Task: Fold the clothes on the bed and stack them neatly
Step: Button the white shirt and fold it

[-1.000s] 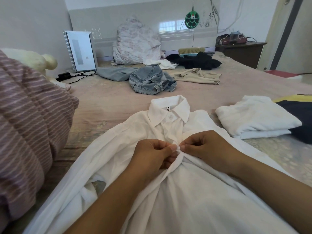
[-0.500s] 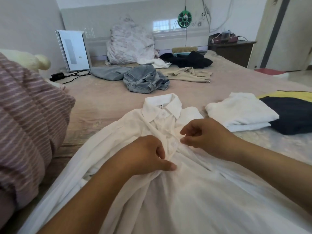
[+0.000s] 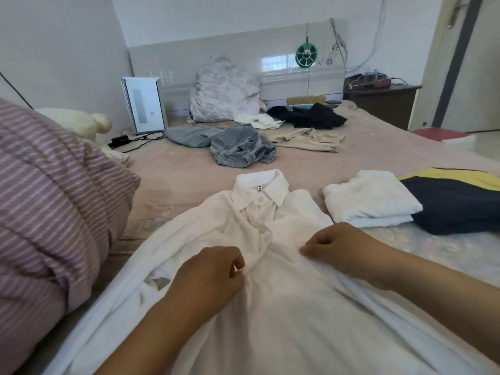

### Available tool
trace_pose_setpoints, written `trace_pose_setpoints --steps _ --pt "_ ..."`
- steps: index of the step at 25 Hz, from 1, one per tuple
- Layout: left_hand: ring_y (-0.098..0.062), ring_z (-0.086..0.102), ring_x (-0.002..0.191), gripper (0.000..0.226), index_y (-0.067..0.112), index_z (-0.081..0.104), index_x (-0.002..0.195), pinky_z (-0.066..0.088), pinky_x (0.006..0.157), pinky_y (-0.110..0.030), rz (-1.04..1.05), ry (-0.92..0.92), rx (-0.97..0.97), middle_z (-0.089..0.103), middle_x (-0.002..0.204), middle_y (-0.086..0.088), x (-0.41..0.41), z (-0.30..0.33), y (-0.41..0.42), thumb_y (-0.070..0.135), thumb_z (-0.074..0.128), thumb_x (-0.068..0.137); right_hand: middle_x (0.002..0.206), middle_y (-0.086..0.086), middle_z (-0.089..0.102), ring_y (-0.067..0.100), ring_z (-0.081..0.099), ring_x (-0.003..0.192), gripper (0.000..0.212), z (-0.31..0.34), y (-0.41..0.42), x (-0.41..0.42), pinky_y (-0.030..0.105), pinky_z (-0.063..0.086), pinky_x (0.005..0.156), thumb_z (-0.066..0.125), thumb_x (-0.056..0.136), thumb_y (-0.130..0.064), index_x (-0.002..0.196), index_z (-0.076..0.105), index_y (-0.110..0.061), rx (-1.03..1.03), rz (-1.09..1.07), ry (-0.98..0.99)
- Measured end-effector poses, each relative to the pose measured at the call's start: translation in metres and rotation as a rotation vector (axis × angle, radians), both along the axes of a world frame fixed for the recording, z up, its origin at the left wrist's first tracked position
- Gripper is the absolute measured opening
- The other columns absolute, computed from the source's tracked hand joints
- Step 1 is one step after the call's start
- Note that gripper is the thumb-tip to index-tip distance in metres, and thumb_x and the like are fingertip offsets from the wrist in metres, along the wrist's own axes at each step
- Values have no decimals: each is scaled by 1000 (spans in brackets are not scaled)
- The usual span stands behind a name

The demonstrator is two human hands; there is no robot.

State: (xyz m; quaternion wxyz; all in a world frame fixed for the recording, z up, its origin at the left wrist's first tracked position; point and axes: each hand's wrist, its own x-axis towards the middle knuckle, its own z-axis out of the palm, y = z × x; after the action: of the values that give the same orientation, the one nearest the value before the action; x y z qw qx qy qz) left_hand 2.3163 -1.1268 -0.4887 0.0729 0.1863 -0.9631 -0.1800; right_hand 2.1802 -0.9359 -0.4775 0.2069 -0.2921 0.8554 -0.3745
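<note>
Leftmost, I note a striped quilt (image 3: 51, 190) bunched at the bed's (image 3: 189, 180) edge. Next, my left hand (image 3: 208, 280) pinches the front of the white shirt (image 3: 284, 315), which lies face up, collar away from me. My right hand (image 3: 341, 247) pinches the same fabric just beside it. Beyond lie jeans (image 3: 240, 150). Further right, a folded white garment (image 3: 368, 198) touches a dark folded one (image 3: 457, 204).
</note>
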Motion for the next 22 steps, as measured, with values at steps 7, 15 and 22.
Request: trace_pose_setpoints --steps 7,15,22 --pt "-15 66 72 8 15 78 88 56 70 -29 138 65 231 73 80 2 4 41 20 16 71 93 92 23 73 23 68 71 17 3 0 -3 31 56 68 64 98 -9 92 70 6 -396 -56 -602" --pt "-17 63 77 10 13 76 90 51 70 -28 285 61 566 71 86 -5 -10 42 57 19 70 95 91 13 71 26 69 80 36 4 4 17 32 56 71 85 77 -3 107 66 -9 -152 109 -448" --pt "-24 65 63 3 6 72 94 59 67 -34 314 149 681 73 81 -16 15 9 64 6 71 91 71 7 59 18 51 61 8 -11 11 31 28 42 55 70 87 2 92 69 -5 -220 -17 -369"
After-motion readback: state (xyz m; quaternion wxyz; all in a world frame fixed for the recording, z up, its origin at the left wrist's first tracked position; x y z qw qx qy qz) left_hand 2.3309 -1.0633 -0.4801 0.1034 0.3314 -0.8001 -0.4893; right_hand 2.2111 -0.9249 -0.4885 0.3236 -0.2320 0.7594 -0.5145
